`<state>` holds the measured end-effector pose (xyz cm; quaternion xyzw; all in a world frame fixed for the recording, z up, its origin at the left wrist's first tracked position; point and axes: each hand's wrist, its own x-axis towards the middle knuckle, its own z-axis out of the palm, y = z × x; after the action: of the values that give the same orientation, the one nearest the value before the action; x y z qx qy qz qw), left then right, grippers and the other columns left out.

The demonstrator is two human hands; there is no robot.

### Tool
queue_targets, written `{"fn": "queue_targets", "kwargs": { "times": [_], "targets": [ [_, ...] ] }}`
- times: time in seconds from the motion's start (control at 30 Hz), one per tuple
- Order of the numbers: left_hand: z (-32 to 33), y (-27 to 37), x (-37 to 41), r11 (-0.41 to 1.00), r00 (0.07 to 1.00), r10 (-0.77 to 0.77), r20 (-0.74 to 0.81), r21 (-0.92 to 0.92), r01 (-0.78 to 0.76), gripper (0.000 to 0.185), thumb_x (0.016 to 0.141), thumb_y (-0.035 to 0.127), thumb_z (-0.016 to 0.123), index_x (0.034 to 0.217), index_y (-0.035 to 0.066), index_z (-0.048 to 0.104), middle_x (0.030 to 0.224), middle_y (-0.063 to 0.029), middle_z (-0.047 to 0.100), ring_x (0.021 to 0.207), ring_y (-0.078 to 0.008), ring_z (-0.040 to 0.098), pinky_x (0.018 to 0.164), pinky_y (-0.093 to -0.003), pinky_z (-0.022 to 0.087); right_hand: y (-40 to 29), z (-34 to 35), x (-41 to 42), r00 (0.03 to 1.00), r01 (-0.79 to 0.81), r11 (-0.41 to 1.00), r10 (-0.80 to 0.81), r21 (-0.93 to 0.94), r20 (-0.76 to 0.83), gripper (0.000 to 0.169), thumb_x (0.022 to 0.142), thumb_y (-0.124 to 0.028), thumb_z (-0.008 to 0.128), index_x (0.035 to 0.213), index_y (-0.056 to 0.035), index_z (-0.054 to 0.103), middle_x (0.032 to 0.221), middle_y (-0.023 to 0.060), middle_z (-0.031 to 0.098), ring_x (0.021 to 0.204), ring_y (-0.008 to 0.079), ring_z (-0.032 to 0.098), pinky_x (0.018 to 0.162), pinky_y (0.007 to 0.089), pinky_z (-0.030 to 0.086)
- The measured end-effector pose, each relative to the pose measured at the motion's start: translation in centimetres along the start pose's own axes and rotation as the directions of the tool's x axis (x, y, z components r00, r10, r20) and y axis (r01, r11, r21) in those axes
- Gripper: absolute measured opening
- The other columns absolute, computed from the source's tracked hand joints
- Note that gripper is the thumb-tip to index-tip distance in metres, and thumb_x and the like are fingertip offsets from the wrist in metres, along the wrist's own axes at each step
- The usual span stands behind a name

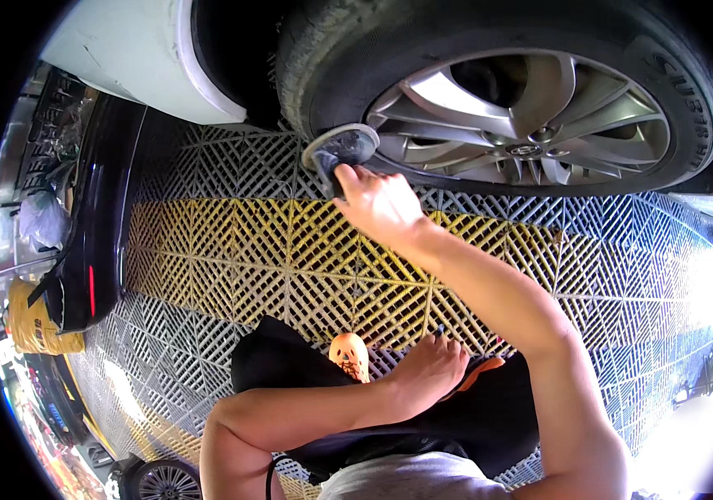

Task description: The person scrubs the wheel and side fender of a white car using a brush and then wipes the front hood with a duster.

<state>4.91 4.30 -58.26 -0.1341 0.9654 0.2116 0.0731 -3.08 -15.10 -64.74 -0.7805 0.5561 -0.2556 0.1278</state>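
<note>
My right hand (381, 203) grips the dark handle of a round, grey-rimmed pad applicator (344, 147). The pad's face meets or nearly meets the lower left sidewall of a black car tire (338, 81). Within that tire sits a silver multi-spoke alloy wheel (522, 125) with a maker's emblem at its hub. My left hand (434, 369) lies over my dark-clothed leg (488, 406), its fingers curled downward. Something small and dark shows at its fingertips, but whether the hand holds it cannot be made out.
Yellow and grey slatted plastic floor tiles (325, 250) spread below. An orange perforated clog (349, 356) is on my foot. At left are a black car bumper (100, 219) and a tan bag (34, 319). A pale body panel (137, 56) hangs beside the tire; another wheel (166, 481) appears lower left.
</note>
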Motion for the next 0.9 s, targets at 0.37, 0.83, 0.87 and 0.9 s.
{"fn": "queue_targets", "kwargs": {
  "times": [0.37, 0.83, 0.87, 0.9],
  "targets": [
    [-0.6, 0.2, -0.7, 1.000, 1.000, -0.019, -0.014, 0.008, 0.019, 0.014, 0.089, 0.014, 0.060, 0.099, 0.004, 0.064, 0.087, -0.0065, 0.064, 0.080, -0.0186, 0.066, 0.071, -0.0341, 0.050, -5.5, -5.3, 3.9, 0.920, 0.129, 0.979, -0.058, 0.160, -0.388, 0.023, 0.081, -0.012, 0.076, 0.091, -0.0042, 0.056, 0.079, 0.0101, 0.069, 0.058, 0.0241, 0.071, 0.050, 0.0375, 0.059],
    [-0.9, 0.6, -0.2, 0.998, 0.998, 0.048, 0.027, 0.025, -0.049, 0.014, 0.092, 0.011, 0.060, 0.104, 0.004, 0.063, 0.092, -0.0075, 0.067, 0.087, -0.0202, 0.069, 0.075, -0.0348, 0.052, 3.3, -6.6, -3.6, 0.983, 0.143, 0.989, -0.145, -0.027, -0.114, 0.032, 0.075, -0.008, 0.077, 0.102, -0.0045, 0.061, 0.087, 0.0118, 0.073, 0.066, 0.0287, 0.072, 0.056, 0.0388, 0.062],
    [-0.2, 0.7, -0.2, 1.000, 1.000, 0.021, 0.022, -0.006, -0.021, 0.014, 0.092, 0.011, 0.060, 0.104, 0.003, 0.063, 0.091, -0.0079, 0.067, 0.086, -0.0204, 0.069, 0.075, -0.0348, 0.052, 1.3, -9.3, -2.0, 0.976, 0.143, 0.989, -0.145, -0.025, -0.162, 0.034, 0.073, -0.008, 0.077, 0.102, -0.0043, 0.061, 0.086, 0.0117, 0.072, 0.067, 0.0289, 0.072, 0.056, 0.0384, 0.061],
    [0.6, 0.7, -0.2, 0.999, 1.000, -0.007, 0.021, -0.035, 0.007, 0.014, 0.092, 0.011, 0.060, 0.103, 0.003, 0.063, 0.091, -0.0082, 0.066, 0.085, -0.0206, 0.070, 0.074, -0.0348, 0.052, -0.2, -11.7, -0.3, 0.966, 0.144, 0.989, -0.145, -0.021, -0.213, 0.036, 0.071, -0.008, 0.078, 0.103, -0.0041, 0.061, 0.085, 0.0116, 0.072, 0.068, 0.0291, 0.073, 0.056, 0.0381, 0.060]
  ]
}}
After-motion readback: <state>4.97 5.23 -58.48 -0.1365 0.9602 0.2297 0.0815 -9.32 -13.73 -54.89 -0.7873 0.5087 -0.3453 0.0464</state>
